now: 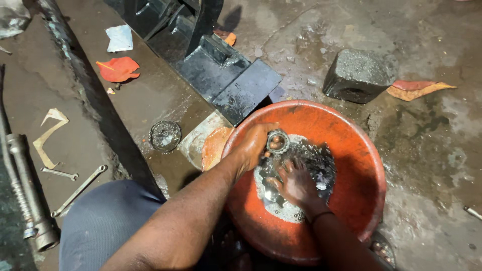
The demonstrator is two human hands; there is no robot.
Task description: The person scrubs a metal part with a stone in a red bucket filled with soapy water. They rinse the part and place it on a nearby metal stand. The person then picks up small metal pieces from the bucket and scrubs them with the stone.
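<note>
Holding a round grey metal bearing ring [277, 141] above the liquid, the left hand [256, 143] grips it with curled fingers near the far rim of the wide orange plastic basin [351, 150]. The right hand [295, 183] lies spread, palm down and fingers splayed, in the shallow grey liquid [321, 168] at the basin's middle; I cannot tell whether it presses on anything beneath the surface.

Risks, as I judge them: the ring looks wet and slick, so a loosened grip could drop it into the murky liquid, where it would be hard to see, or over the basin's far rim onto the wet concrete floor [432, 125]. The black metal frame [221, 75] sits just beyond the basin's far-left edge, and the ring or knuckles could knock against it. A lean on the near side of the basin could tip it and spill liquid.

Left of the basin lie a small round dirty metal dish [165, 135], two slim steel spanners [75, 183] and a heavy grey steel shaft [27, 195]; a dark stone block [359, 75] stands beyond the basin to the right.
</note>
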